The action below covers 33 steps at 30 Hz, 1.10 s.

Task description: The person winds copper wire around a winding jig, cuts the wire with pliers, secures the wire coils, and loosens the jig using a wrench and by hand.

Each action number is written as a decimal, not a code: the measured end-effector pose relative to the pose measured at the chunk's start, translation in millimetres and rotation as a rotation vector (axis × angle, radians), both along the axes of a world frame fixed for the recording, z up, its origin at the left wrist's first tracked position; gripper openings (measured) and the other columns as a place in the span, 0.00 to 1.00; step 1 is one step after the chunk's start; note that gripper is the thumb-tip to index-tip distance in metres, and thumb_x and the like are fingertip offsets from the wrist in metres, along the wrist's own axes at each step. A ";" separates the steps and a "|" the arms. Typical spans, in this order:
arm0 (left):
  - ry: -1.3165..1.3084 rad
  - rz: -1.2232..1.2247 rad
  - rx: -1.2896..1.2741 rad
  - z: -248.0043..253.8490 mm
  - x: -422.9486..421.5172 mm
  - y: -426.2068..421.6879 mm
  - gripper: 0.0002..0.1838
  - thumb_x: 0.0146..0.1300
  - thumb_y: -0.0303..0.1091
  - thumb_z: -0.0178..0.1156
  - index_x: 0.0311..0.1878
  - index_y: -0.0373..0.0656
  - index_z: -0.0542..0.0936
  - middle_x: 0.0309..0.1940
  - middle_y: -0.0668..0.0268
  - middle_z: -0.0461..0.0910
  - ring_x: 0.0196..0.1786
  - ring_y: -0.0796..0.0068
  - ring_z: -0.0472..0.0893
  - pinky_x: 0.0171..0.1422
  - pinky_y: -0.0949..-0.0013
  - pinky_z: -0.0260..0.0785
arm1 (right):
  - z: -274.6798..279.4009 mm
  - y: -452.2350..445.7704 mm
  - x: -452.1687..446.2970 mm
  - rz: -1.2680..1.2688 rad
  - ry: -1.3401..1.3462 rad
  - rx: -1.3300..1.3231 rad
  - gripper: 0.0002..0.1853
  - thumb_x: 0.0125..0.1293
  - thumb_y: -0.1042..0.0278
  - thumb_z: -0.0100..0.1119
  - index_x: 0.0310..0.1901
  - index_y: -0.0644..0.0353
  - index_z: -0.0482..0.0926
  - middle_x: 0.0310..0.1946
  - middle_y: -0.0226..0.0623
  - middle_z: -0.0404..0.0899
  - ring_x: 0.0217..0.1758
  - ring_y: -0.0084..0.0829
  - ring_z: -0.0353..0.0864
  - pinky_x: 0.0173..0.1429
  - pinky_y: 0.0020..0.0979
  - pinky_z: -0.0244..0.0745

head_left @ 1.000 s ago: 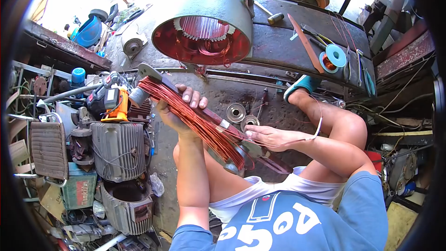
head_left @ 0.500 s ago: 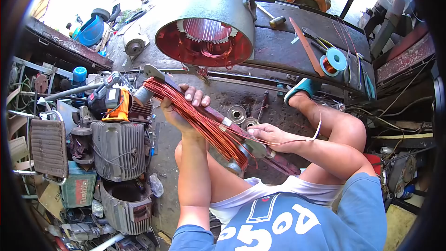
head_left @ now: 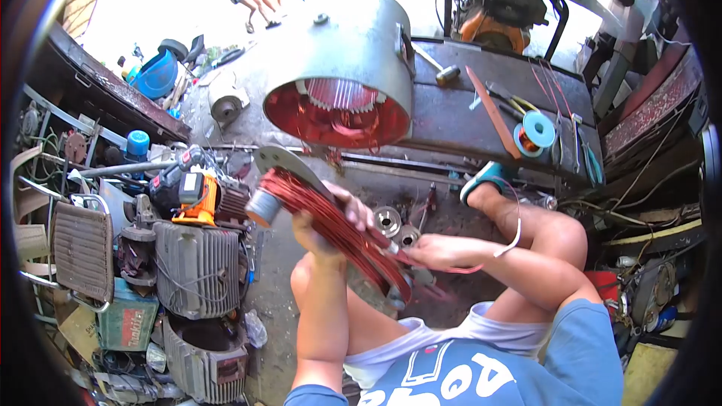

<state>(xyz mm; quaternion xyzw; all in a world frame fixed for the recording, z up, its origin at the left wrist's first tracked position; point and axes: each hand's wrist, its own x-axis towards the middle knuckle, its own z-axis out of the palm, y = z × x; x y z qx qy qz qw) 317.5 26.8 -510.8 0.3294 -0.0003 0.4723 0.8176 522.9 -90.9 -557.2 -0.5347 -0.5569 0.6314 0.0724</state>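
Observation:
A long bundle of copper wire point(head_left: 362, 257) is stretched round a winding former, which ends in a dark metal plate point(head_left: 282, 159) and a grey spool point(head_left: 263, 206). My left hand point(head_left: 322, 234) is closed round the former and bundle near the upper end, thumb beneath and fingers over the far side. By the lower end, my right hand point(head_left: 442, 251) is closed on strands of copper wire; its fingertips are blurred. From that hand a wire with a white sleeve point(head_left: 514, 237) curves up past my forearm.
A large motor housing point(head_left: 346, 53) with windings stands ahead. On the dark bench lie a hammer point(head_left: 448, 74), a red-brown strip point(head_left: 489, 109), pliers and a wire spool point(head_left: 537, 131). Finned motor casings point(head_left: 197, 271) and an orange tool point(head_left: 197, 203) crowd the left. Two people stand far off.
The former and copper bundle have tilted steeper, upper end shifted right and down. My right hand is slightly lower. The whole view has shifted, with the bench and housing lower in the picture.

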 end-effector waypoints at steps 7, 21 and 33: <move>-0.008 0.017 -0.007 -6.5 0.0 3.1 0.34 0.64 0.61 0.59 0.51 0.33 0.81 0.28 0.57 0.80 0.28 0.61 0.80 0.39 0.55 0.77 | -3.3 -0.9 -7.4 -0.128 0.098 0.055 0.39 0.82 0.38 0.42 0.43 0.75 0.84 0.34 0.54 0.82 0.41 0.43 0.80 0.51 0.45 0.73; -0.024 0.007 -0.049 -2.8 -6.3 8.2 0.35 0.66 0.62 0.58 0.53 0.33 0.80 0.29 0.60 0.78 0.30 0.63 0.78 0.41 0.54 0.74 | -35.3 -4.5 -15.8 -0.267 0.280 -0.088 0.29 0.83 0.43 0.49 0.47 0.65 0.86 0.33 0.22 0.77 0.38 0.21 0.70 0.43 0.30 0.68; -0.005 0.081 -0.146 -13.0 -13.4 23.5 0.34 0.68 0.60 0.56 0.54 0.33 0.81 0.34 0.59 0.79 0.37 0.62 0.78 0.48 0.53 0.72 | -41.9 -1.4 -10.4 -0.364 0.349 -0.048 0.35 0.80 0.35 0.48 0.53 0.66 0.84 0.31 0.32 0.79 0.36 0.26 0.75 0.41 0.36 0.76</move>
